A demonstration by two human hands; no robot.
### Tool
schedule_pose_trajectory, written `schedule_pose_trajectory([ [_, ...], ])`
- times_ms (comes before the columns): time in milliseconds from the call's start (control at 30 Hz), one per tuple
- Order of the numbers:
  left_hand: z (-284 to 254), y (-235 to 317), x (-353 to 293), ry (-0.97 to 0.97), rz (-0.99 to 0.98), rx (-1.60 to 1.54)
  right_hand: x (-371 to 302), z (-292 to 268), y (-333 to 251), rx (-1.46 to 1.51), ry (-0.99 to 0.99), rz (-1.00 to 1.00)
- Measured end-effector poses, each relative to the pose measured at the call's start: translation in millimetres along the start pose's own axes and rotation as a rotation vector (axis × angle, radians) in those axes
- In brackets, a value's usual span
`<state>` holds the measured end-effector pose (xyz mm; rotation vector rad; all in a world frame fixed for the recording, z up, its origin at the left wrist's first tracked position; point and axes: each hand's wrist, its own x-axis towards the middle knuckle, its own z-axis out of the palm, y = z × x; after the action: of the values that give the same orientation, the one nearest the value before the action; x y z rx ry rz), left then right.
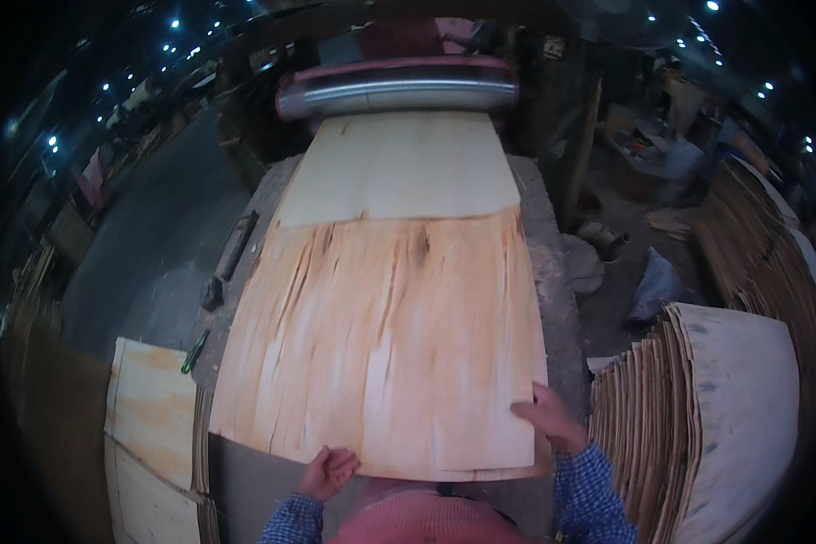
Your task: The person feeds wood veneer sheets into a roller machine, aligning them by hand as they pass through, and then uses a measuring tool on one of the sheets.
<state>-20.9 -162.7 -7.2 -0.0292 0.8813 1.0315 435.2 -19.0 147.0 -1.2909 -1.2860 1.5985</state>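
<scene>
The left grip [332, 471] is half curled; the right grip [555, 421], farther forward, points leftward.

Tan veneer sheet [385, 335] and pale veneer sheet [408, 168], end to end on a grey table [558, 304].
The tan one, brown-streaked with lengthwise splits and a dark mark by its far border, spreads toward the table's near edge; the pale one reaches toward the far edge.

I'm seeing a green tool [194, 352] and, farther off, a dark bar [236, 247] lying along my table's [556, 313] left edge.
</scene>
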Motion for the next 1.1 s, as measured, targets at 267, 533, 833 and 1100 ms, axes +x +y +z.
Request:
schedule_pose_trajectory([
  [267, 110, 27, -57, -0.211, 0.635, -0.326, -34, -17, -60, 0.605, 0.017, -0.058],
  [533, 69, 67, -15, 0.082, 0.457, -0.053, -7, -35, 98, 0.619, 0.216, 0.154],
  [833, 58, 5, -68, 0.169, 0.416, -0.137, -77, -14, -60, 0.557, 0.126, 0.027],
  [1100, 114, 119, 5, 0.071, 0.513, -0.121, 29, -32, -11, 1.040, 0.221, -0.035],
])
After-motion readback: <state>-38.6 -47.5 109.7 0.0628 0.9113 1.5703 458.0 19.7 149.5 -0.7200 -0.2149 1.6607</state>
